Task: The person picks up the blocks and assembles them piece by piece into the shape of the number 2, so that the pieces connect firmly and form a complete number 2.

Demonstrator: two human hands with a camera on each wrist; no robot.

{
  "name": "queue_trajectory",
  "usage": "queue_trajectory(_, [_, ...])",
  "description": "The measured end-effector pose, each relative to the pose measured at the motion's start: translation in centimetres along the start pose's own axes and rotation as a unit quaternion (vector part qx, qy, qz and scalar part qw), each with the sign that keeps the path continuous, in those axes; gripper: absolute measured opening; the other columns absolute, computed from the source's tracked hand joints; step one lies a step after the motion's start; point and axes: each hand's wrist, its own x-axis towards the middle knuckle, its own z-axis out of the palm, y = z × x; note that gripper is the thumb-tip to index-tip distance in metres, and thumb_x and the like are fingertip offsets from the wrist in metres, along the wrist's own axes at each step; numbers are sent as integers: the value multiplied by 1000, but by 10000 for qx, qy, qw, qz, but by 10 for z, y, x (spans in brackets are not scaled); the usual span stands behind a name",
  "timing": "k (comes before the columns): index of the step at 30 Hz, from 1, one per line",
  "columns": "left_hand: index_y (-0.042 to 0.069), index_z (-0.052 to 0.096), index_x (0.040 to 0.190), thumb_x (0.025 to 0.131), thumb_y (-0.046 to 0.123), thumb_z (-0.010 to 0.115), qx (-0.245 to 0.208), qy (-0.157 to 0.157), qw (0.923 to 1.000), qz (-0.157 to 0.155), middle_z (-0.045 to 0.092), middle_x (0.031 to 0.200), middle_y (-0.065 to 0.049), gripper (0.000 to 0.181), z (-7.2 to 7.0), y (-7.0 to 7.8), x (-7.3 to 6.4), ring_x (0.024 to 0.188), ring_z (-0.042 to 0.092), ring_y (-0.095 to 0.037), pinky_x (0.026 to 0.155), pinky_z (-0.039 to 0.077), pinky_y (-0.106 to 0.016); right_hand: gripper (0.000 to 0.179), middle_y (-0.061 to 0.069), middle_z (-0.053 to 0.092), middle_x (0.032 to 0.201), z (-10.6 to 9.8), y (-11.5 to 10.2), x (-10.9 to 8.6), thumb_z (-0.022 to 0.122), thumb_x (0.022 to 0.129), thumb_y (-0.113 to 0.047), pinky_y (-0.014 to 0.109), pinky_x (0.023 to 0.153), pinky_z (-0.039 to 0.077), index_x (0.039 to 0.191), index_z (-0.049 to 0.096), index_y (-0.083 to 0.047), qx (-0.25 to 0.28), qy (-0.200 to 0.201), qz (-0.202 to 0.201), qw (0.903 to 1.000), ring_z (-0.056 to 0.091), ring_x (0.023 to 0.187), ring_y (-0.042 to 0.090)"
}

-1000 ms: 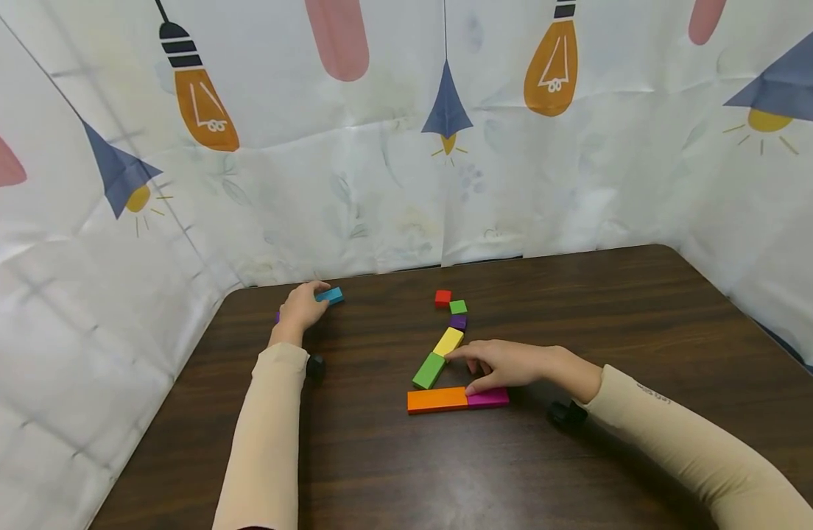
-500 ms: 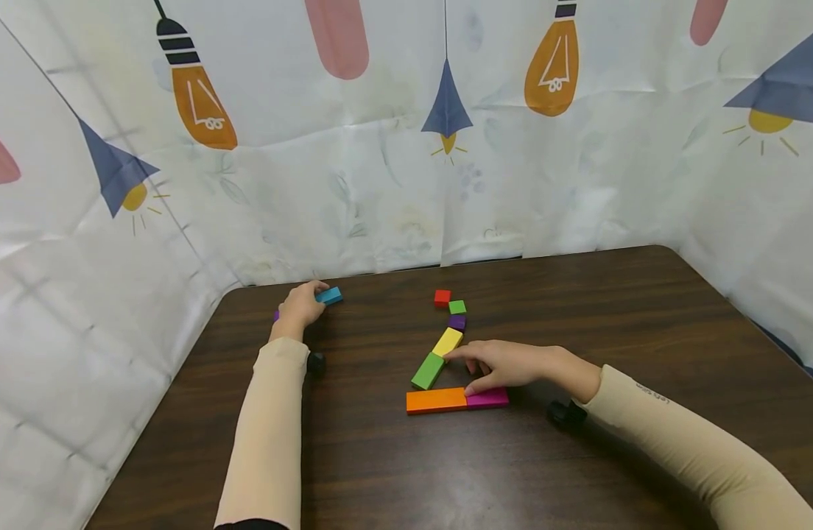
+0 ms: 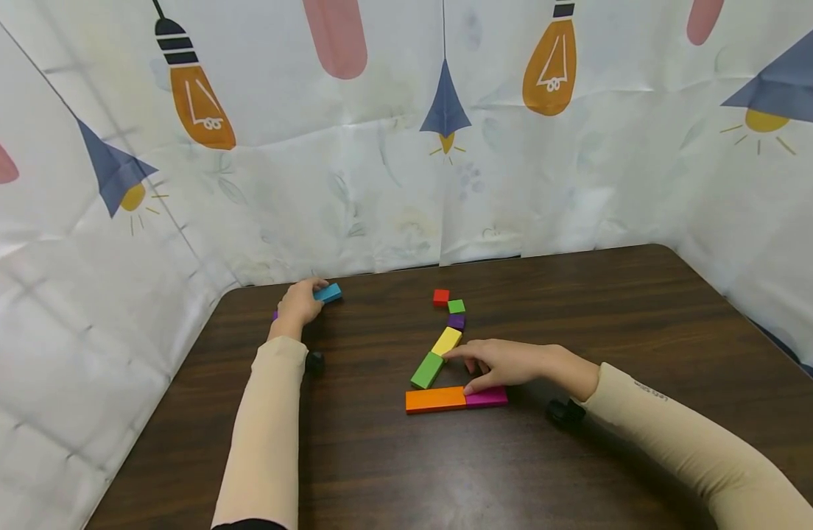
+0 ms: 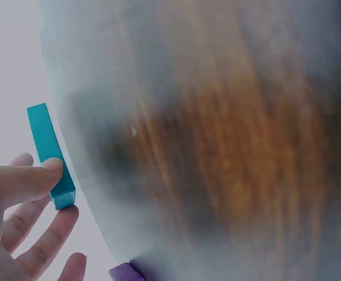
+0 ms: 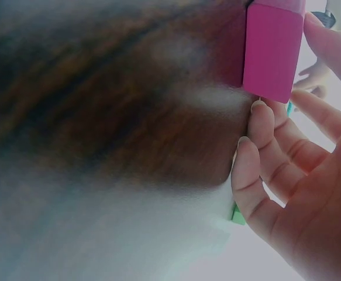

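At the far left of the table my left hand (image 3: 300, 303) pinches a blue block (image 3: 329, 293). The left wrist view shows the thumb over the block (image 4: 46, 149) and fingers behind it. A purple block (image 4: 127, 273) lies near, mostly hidden by the hand in the head view. My right hand (image 3: 509, 362) rests at the middle, fingers loosely bent. Its thumb is at the magenta block (image 3: 487, 397), end to end with an orange block (image 3: 436, 400). The index fingertip is where a yellow block (image 3: 447, 340) meets a green block (image 3: 427, 370).
Beyond the yellow block, a small dark purple block (image 3: 456, 322), a small green block (image 3: 456, 306) and a red block (image 3: 441, 297) continue the curved row. The dark wooden table (image 3: 618, 309) ends at a printed curtain (image 3: 393, 191) behind.
My left hand tilts very slightly with the blue block, whose far end shifts a little up and left. The right hand stays in place by the magenta block.
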Motion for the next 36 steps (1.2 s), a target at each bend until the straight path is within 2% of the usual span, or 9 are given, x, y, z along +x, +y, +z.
queue_trajectory(9, [7, 54, 146, 101, 5, 60, 31, 40, 9995, 320, 52, 147, -24, 45, -1, 10, -3, 131, 49, -46, 103, 37, -65, 64, -4, 53, 100, 0, -3, -2, 74, 96, -33, 28, 72, 44, 152, 49, -13, 42, 25, -5, 10000, 49, 78, 10])
queue_trajectory(22, [9, 58, 143, 101, 7, 62, 101, 48, 9971, 753, 56, 145, -20, 43, 8, 29, -10, 131, 52, -43, 102, 41, -63, 64, -3, 53, 101, 0, -3, -3, 74, 97, -34, 28, 72, 43, 152, 49, -14, 62, 47, 26, 10000, 49, 78, 11])
queue_trajectory(36, [9, 60, 144, 101, 9, 64, -178, -71, 9952, 956, 54, 146, -21, 43, 18, 51, -18, 127, 56, -41, 100, 46, -57, 64, -3, 53, 101, 0, -2, -3, 74, 96, -35, 28, 72, 44, 152, 49, -14, 32, 70, -27, 10000, 49, 78, 11])
